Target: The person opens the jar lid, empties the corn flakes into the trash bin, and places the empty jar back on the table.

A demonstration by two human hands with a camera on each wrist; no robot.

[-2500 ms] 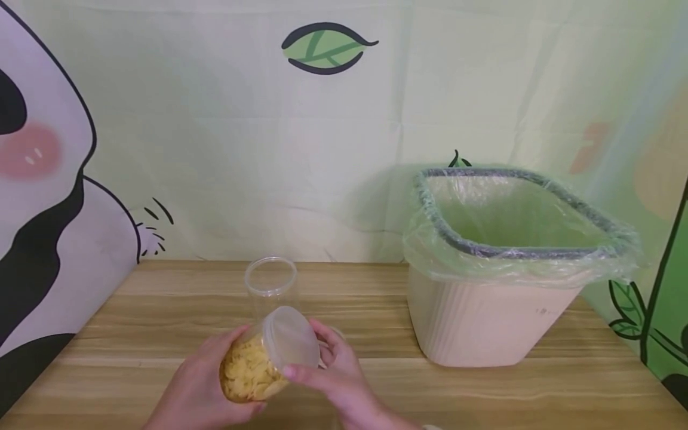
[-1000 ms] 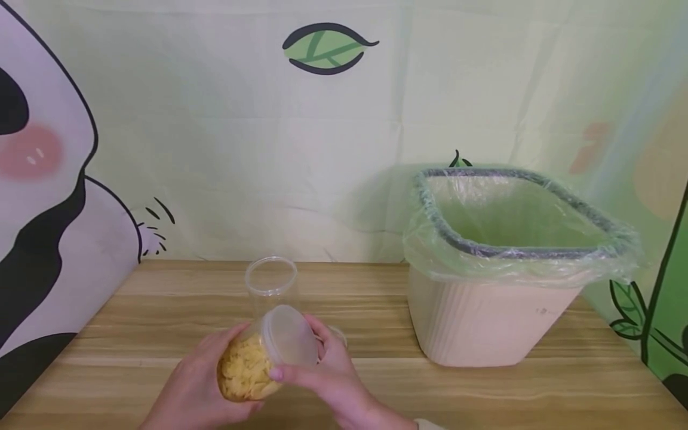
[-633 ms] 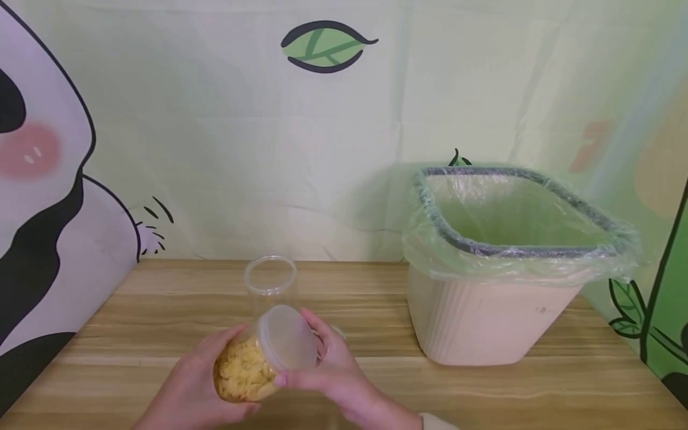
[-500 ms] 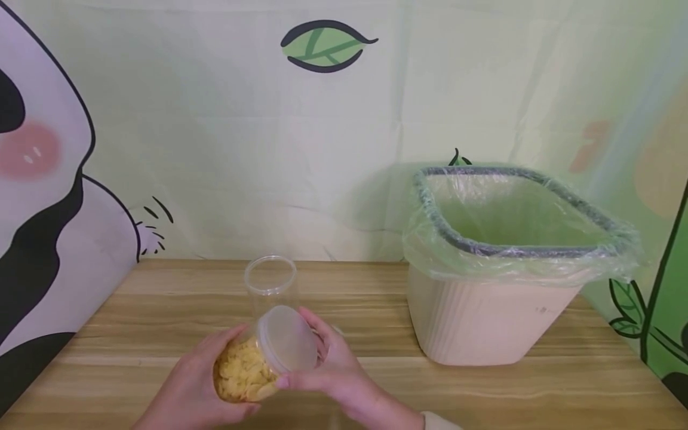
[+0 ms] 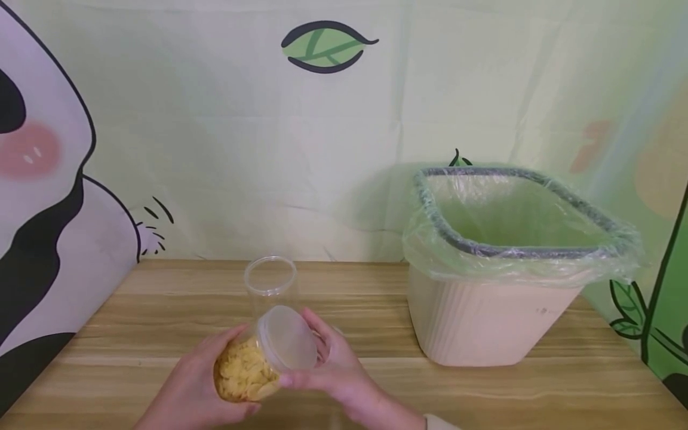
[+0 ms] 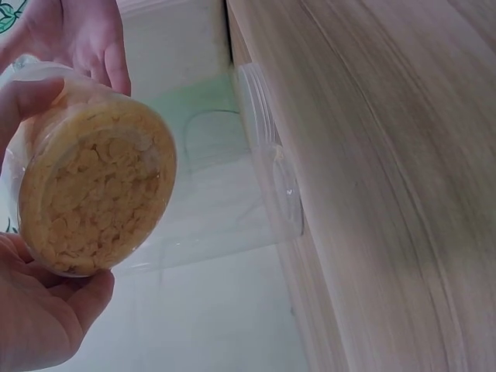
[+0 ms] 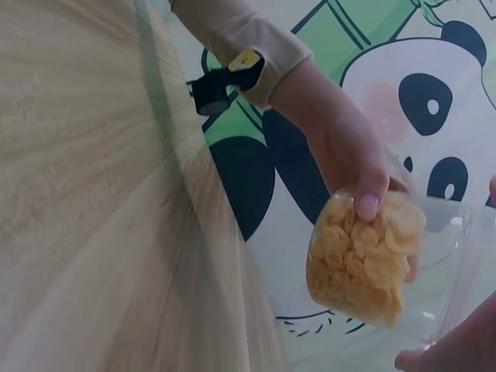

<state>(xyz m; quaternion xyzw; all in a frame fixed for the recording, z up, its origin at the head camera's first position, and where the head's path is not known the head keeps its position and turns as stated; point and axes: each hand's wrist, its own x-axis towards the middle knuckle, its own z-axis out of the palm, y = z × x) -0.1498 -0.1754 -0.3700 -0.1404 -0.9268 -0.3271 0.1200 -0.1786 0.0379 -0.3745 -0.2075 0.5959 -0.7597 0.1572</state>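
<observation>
A clear plastic jar [image 5: 244, 370] of yellow flakes is held tilted above the wooden table, its translucent white lid [image 5: 290, 340] facing up and right. My left hand [image 5: 196, 382] grips the jar's body from the left; in the left wrist view, the flakes show through its round base. My right hand [image 5: 344, 373] grips the lid end, thumb at the lower edge and fingers around the far side, partly hidden. The right wrist view shows the left thumb pressing the wall of the flake-filled jar [image 7: 360, 260]. The lid appears seated on the jar.
Behind the hands stands another see-through jar [image 5: 270, 292] with an open top. Low, clear round discs [image 6: 260, 105] lie near it on the table. A pale bin [image 5: 489, 322] with a green plastic liner stands at right. A panda-printed cloth [image 5: 215, 149] hangs behind.
Compared with 2.5 s ago, the jar has shifted slightly left and its lid faces the head camera a little more. Both hands keep their hold; over the last half second almost nothing moves.
</observation>
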